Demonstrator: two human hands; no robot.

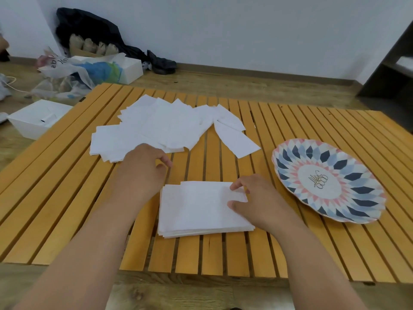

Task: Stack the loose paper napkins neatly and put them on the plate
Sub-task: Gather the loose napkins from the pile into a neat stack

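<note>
Partly hidden | left hand curled by loose napkins, grip unclear | right hand pinches stack edge

The left hand and the right hand are bare; both forearms are bare as well, uncovered from the wrists to the lower edge; the wide lens renders them broad near the camera, tapering toward the wrists.
</note>
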